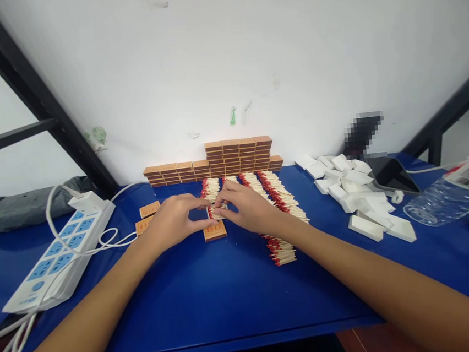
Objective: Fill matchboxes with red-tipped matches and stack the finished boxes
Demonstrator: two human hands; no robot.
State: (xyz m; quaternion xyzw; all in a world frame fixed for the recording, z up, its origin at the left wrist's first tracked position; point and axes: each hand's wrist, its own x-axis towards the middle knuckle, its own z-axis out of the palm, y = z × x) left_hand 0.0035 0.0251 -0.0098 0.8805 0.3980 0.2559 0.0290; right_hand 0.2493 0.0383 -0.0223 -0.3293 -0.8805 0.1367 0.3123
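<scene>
An open matchbox [215,231] lies on a blue table [229,298], matches showing in its tray. The left hand [178,220] is half open, thumb and fingertips at the tray's left side; the right hand [243,205] pinches its fingertips together over the matches, its exact grip unclear. Behind and to the right lie rows of red-tipped matches [284,196]; stacked matchboxes [238,156] line the wall [215,61].

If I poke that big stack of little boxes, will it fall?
The stack probably shifts easily: its little boxes look like light card. The wall behind might stop it tipping backward, but the top boxes could slide off.
</scene>
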